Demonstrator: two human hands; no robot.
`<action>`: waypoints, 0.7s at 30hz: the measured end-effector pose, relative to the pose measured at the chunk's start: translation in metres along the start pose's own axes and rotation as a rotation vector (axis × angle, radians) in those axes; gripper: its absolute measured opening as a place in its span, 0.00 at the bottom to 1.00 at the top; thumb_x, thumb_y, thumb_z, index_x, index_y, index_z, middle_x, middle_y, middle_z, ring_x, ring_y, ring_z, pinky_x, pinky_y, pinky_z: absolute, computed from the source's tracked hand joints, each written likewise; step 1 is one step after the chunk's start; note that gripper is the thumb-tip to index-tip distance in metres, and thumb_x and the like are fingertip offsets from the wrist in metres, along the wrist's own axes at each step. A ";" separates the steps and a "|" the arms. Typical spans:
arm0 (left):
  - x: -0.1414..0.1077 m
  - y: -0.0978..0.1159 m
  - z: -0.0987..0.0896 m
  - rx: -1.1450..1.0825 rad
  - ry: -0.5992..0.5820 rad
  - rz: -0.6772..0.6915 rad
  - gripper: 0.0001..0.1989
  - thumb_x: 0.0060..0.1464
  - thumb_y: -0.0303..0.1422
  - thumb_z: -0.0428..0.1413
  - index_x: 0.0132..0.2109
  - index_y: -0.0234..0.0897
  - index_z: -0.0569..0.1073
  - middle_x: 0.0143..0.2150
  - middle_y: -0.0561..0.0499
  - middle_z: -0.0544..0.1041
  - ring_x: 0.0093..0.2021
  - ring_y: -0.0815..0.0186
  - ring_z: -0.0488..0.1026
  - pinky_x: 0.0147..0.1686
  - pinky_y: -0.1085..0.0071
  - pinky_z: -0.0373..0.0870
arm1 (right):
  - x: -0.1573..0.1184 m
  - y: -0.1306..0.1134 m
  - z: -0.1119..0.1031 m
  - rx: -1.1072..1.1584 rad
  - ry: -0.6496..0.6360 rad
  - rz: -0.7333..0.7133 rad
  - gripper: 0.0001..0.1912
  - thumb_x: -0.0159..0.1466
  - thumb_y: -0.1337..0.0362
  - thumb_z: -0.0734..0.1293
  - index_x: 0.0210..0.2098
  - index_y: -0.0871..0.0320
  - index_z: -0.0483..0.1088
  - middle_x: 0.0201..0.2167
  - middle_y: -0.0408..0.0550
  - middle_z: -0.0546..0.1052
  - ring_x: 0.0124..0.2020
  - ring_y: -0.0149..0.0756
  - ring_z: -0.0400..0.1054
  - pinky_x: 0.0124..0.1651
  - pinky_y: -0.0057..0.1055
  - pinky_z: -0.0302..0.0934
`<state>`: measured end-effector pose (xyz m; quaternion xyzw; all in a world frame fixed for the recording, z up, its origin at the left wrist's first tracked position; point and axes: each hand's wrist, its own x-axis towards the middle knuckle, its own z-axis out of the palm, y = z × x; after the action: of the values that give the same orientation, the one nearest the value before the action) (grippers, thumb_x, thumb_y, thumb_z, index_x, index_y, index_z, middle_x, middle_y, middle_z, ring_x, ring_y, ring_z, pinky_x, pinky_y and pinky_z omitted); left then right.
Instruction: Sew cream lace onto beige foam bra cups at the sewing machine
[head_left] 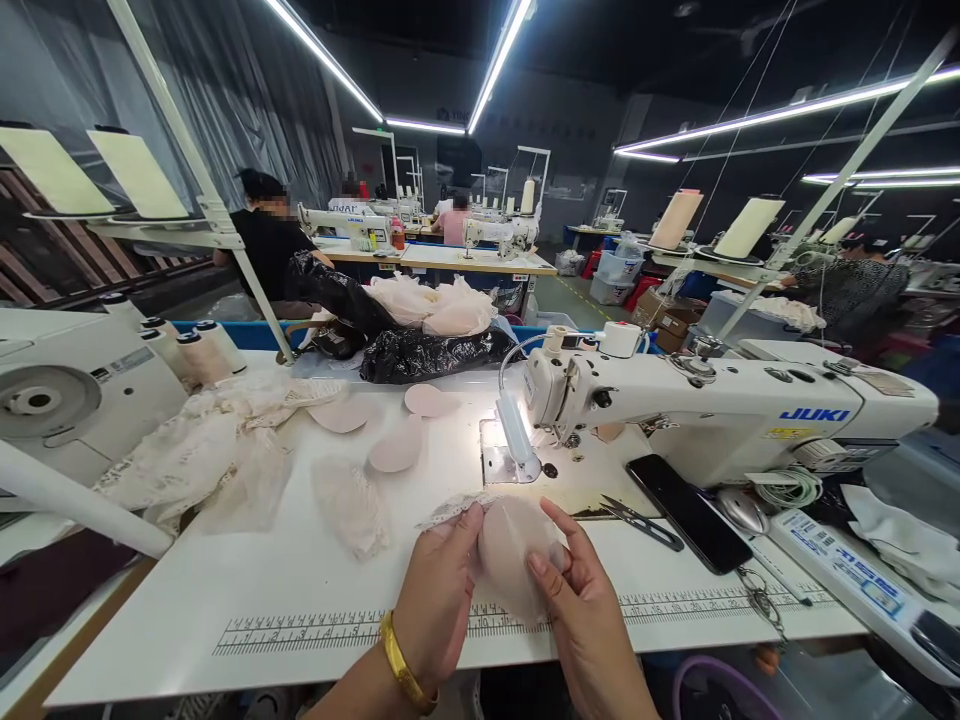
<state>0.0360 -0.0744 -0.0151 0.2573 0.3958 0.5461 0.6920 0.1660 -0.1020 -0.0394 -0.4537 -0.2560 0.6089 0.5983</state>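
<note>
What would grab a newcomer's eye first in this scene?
Probably the big white sewing machine on the right, brightly lit at its left end. Then, front and centre, the left hand and right hand holding a pale rounded pad, with a gold bracelet on the left wrist.

White strip lights [501,65] are hung below a dark ceiling [592,38]. The left side is covered by a grey curtain [217,80], the floor [553,298] is marked with a yellow line [576,296], and sewing machines [352,228] are set on rear worktables [442,257].
</note>
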 end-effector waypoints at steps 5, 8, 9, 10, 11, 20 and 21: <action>-0.001 0.002 0.004 -0.015 0.006 -0.010 0.21 0.48 0.46 0.70 0.40 0.31 0.84 0.42 0.40 0.83 0.51 0.49 0.76 0.48 0.63 0.74 | 0.002 0.000 -0.003 -0.010 -0.033 -0.001 0.46 0.53 0.50 0.81 0.65 0.51 0.61 0.39 0.45 0.81 0.42 0.44 0.74 0.47 0.38 0.67; -0.001 0.004 0.005 -0.095 -0.032 0.005 0.17 0.51 0.42 0.69 0.42 0.32 0.83 0.44 0.42 0.83 0.51 0.51 0.77 0.50 0.63 0.74 | 0.003 0.001 -0.004 -0.019 -0.043 -0.015 0.46 0.54 0.50 0.80 0.65 0.50 0.60 0.40 0.46 0.81 0.43 0.43 0.74 0.49 0.38 0.67; -0.001 0.005 0.006 -0.121 -0.050 0.011 0.17 0.53 0.41 0.68 0.43 0.32 0.83 0.44 0.42 0.83 0.51 0.52 0.77 0.50 0.63 0.73 | 0.003 0.002 -0.004 -0.015 -0.040 -0.021 0.46 0.54 0.50 0.80 0.65 0.50 0.60 0.41 0.46 0.82 0.44 0.44 0.75 0.50 0.38 0.67; -0.001 0.005 0.006 -0.135 -0.078 0.008 0.17 0.55 0.41 0.67 0.45 0.33 0.83 0.45 0.42 0.83 0.51 0.52 0.77 0.50 0.63 0.73 | 0.003 0.002 -0.003 -0.008 -0.037 -0.030 0.45 0.54 0.50 0.80 0.65 0.49 0.60 0.42 0.46 0.82 0.44 0.44 0.75 0.51 0.39 0.67; 0.000 0.006 0.007 -0.134 -0.109 -0.005 0.18 0.56 0.42 0.66 0.47 0.33 0.82 0.46 0.42 0.83 0.50 0.53 0.77 0.50 0.63 0.73 | 0.004 0.003 -0.002 -0.001 -0.035 -0.042 0.45 0.54 0.50 0.80 0.65 0.49 0.61 0.42 0.47 0.82 0.45 0.44 0.75 0.51 0.39 0.68; 0.009 0.023 0.003 -0.038 -0.173 -0.126 0.18 0.55 0.42 0.67 0.47 0.33 0.82 0.47 0.40 0.82 0.48 0.51 0.77 0.47 0.61 0.73 | 0.010 0.003 -0.030 -0.280 -0.285 -0.061 0.51 0.58 0.53 0.78 0.73 0.47 0.49 0.39 0.45 0.80 0.41 0.42 0.74 0.48 0.40 0.67; 0.009 0.032 0.001 0.009 -0.242 -0.129 0.19 0.55 0.43 0.66 0.48 0.34 0.82 0.47 0.40 0.82 0.49 0.51 0.77 0.47 0.61 0.73 | 0.014 -0.003 -0.037 -0.371 -0.337 -0.089 0.49 0.61 0.55 0.76 0.73 0.47 0.48 0.39 0.45 0.80 0.40 0.41 0.74 0.48 0.39 0.66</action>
<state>0.0205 -0.0570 0.0083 0.2986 0.3277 0.4636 0.7672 0.2009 -0.0972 -0.0576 -0.4359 -0.4793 0.5916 0.4799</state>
